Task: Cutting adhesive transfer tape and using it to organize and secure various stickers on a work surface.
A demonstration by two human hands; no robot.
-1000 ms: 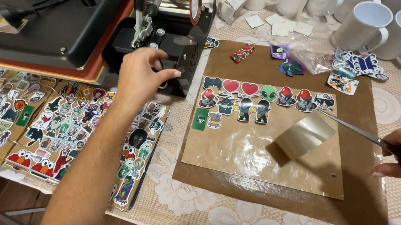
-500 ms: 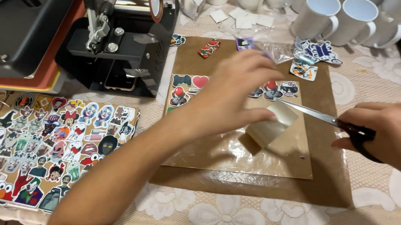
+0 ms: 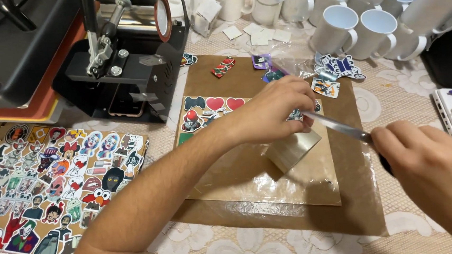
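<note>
On the brown sheet mid-counter, left hand [image 3: 271,113] pins small stickers [image 3: 210,110], fingers curled; right hand [image 3: 434,159] grips a slim blade [image 3: 336,126]; thin, floppy, light pieces, best lifted by an edge.
</note>
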